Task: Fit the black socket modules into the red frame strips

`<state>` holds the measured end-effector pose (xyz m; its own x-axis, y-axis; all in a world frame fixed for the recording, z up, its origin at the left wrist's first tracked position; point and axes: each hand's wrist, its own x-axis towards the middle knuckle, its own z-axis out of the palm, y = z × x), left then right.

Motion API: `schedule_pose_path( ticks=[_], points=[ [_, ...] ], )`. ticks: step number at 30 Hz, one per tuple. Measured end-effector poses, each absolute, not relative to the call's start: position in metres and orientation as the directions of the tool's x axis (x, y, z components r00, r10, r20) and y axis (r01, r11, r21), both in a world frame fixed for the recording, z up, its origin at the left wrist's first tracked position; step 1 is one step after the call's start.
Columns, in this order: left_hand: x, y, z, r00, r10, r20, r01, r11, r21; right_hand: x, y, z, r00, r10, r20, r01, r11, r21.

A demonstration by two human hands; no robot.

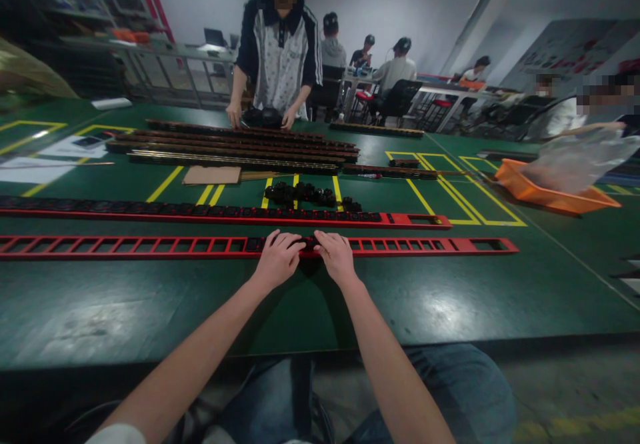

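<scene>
A long red slotted strip (150, 245) lies across the green table near me. Both my hands rest on its middle, fingers curled down and pressing on a small black insert (309, 241) in the strip. My left hand (278, 258) and my right hand (336, 255) nearly touch at the fingertips. Beyond it lies a second red strip (415, 219) filled with black inserts along most of its length. A loose heap of black inserts (303, 194) sits just behind that.
Long dark rails (235, 147) lie further back, where a standing person holds black parts with both hands. A cardboard piece (212, 175), papers (35, 169), an orange tray (550, 196) with a plastic bag at right. Seated people in the background.
</scene>
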<state>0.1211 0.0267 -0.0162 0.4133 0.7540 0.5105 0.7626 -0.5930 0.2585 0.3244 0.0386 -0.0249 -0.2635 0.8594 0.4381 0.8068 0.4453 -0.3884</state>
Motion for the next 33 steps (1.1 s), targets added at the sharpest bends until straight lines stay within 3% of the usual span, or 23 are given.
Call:
schedule_pose_path(
  ticks=[33],
  points=[
    [0.122,0.026,-0.015,0.403,0.766,0.501,0.767,-0.582,0.272,0.319,0.031,-0.015,-0.254,0.857,0.449,0.805,0.445,-0.394]
  ],
)
